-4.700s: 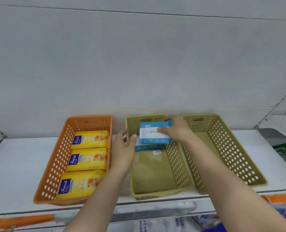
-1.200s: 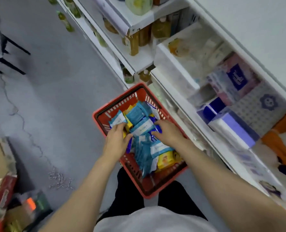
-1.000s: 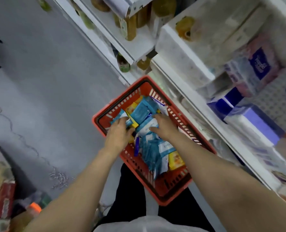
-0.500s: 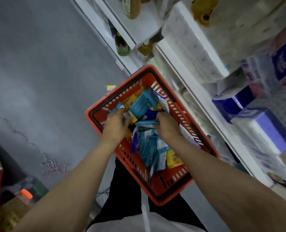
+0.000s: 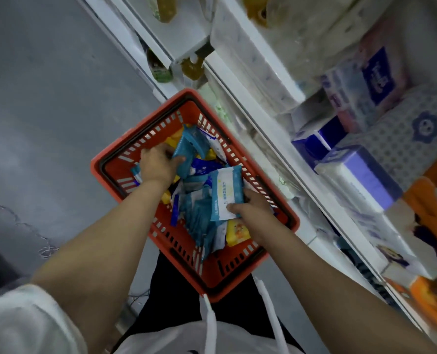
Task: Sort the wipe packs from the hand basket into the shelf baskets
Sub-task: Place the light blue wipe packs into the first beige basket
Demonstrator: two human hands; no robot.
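Note:
A red hand basket [image 5: 240, 279] sits on the floor below me, holding several blue-and-white and yellow wipe packs. My right hand [image 5: 253, 208] grips a blue-and-white wipe pack [image 5: 226, 192] by its near end and holds it raised over the pile. My left hand [image 5: 157, 164] is down in the far part of the basket, fingers curled on another blue wipe pack [image 5: 186, 152]. A yellow pack [image 5: 236, 232] lies under my right wrist. The shelf baskets are out of view.
White shelves [image 5: 276, 139] run diagonally along the right, stocked with tissue packs [image 5: 360, 175] and bottles [image 5: 158, 70]. Grey concrete floor [image 5: 46, 111] lies to the left. My legs stand just behind the basket.
My right hand has lifted a blue-and-white pack out of the pile and drawn it toward me. My left hand has shifted onto a blue pack at the far side.

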